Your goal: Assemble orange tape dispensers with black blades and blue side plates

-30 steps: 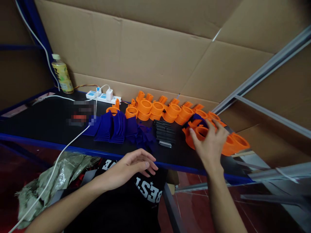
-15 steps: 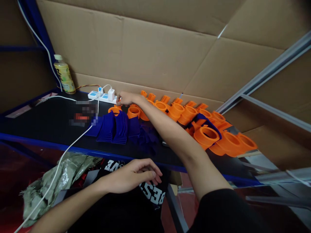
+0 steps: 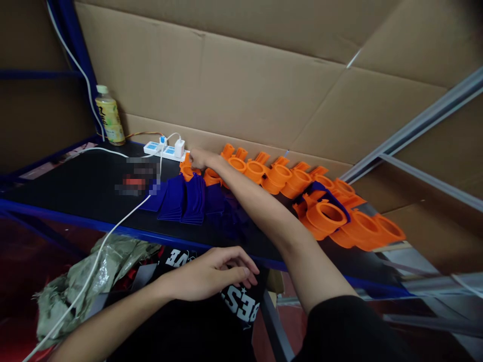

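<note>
My right hand reaches across to the back of the table, beside the power strip. Its fingers are closed on the upper part of an orange ring-shaped plastic part, the leftmost of a row of similar parts; the fingertips are partly hidden. My left hand hovers over my lap in front of the table edge, loosely curved, thumb apart from the fingers, holding nothing. Fanned stacks of flat dark-blue pieces lie just in front of the gripped part.
More orange ring parts stand along the back and right. A white power strip with plugs, a yellow-labelled bottle and a blurred-out patch are at left. A white cable hangs over the front edge. Cardboard backs the table.
The right hand has closed lower on the leftmost orange part, which now sits more upright against the fingers. My left hand keeps its pose. The whole view has shifted slightly.
</note>
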`<state>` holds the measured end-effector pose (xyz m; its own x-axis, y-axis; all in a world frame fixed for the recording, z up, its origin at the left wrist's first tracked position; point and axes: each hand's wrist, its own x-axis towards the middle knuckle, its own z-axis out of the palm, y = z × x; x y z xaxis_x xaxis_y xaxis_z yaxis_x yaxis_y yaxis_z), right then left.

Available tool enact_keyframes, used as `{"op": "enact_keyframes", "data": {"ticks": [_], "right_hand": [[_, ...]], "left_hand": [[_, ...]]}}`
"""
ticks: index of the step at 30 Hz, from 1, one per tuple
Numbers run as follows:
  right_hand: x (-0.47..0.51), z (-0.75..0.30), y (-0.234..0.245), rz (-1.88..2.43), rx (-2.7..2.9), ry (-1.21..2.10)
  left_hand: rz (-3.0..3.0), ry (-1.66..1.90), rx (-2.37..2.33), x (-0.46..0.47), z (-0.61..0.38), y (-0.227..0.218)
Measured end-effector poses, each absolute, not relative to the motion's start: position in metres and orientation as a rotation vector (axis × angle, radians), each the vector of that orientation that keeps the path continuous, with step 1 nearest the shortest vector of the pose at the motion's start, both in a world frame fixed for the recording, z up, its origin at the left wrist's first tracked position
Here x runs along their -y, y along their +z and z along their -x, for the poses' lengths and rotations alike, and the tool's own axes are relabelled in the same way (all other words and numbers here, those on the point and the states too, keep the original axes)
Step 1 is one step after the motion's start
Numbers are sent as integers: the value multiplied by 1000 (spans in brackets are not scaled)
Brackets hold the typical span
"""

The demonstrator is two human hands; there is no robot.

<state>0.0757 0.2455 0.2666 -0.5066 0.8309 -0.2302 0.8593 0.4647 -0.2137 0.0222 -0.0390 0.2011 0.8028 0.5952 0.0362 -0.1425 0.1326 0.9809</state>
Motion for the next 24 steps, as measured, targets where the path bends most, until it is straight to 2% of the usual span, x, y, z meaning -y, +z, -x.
{"op": "enact_keyframes", "data": {"ticks": [16,21,24], "right_hand": [[-233,-129,320,-1703,-3153,-554],[-182,-158,320,-1608,-3412,-713],[-139,-178,318,-1593,-3503,-646]], "left_hand": [[-1207,695,-458,34,-22,202],[-942,1052,-538,26,-18,202],[-736,1381,-551,21,-14,200]]}}
